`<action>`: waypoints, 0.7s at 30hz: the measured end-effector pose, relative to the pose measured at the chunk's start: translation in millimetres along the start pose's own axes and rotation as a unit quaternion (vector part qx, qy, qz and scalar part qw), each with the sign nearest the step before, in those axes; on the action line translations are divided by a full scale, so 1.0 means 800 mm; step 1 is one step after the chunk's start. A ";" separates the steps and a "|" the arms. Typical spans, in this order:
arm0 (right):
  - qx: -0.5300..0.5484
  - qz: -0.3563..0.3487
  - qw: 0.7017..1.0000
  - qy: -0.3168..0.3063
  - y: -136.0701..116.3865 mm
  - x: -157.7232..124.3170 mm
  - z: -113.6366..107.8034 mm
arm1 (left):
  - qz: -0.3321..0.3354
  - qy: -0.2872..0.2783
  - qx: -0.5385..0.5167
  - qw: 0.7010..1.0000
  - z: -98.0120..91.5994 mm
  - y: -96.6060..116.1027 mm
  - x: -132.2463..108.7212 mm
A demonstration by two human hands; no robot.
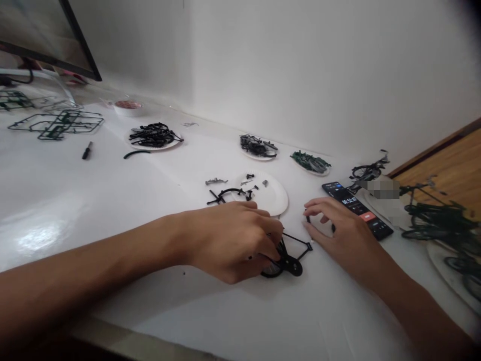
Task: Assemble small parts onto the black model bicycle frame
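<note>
Left hand: bare left hand (229,240), fingers curled and pressed together, pinching down on the frame; exact grip partly hidden.
Right hand: bare right hand (347,235), fingers spread in a loose open curve, thumb and forefinger either side of a tiny black plastic part (308,219); cannot tell if gripped.
Frame: black plastic model bicycle frame (287,263), thin angular tubes, flat on the table under the left hand, between both hands.
Table: glossy white laminate table (112,210), shiny and smooth.
Phone: black smartphone (356,210), lit timer screen, just beside the right hand.
Near plate: white fluted paper plate (272,193), small grey and black pieces on and beside it.
Right side: assembled dark green model bicycle (432,220) on a white plate.
Far plates: three paper plates of loose parts, black (154,136), black-grey (257,148), green (310,163).
Far left: dark green plastic sprue (56,125), thin runners, flat on the table.
</note>
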State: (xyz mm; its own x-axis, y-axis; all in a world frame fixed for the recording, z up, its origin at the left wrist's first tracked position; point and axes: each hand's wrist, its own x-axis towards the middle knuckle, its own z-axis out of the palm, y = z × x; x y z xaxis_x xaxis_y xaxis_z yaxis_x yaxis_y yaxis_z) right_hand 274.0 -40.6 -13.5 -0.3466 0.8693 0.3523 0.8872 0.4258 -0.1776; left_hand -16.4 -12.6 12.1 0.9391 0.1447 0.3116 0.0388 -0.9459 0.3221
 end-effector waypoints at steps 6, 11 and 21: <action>-0.009 0.070 0.997 0.015 0.005 0.000 0.000 | -0.010 -0.002 -0.019 1.000 0.000 0.000 0.000; -0.006 0.077 0.997 -0.020 0.007 -0.009 -0.003 | -0.009 -0.002 -0.018 1.000 -0.001 0.002 0.001; 0.161 0.053 0.973 0.159 -0.078 -0.032 -0.046 | -0.017 -0.020 -0.022 0.999 -0.001 0.003 0.001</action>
State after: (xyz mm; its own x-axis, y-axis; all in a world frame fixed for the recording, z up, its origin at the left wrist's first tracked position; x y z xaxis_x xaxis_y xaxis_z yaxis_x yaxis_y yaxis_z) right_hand 238.9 -98.5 22.1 -0.1019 0.8127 0.5737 0.7534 0.4397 -0.4890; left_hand -15.6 -14.3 13.4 0.9503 0.1636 0.2647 0.0560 -0.9267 0.3717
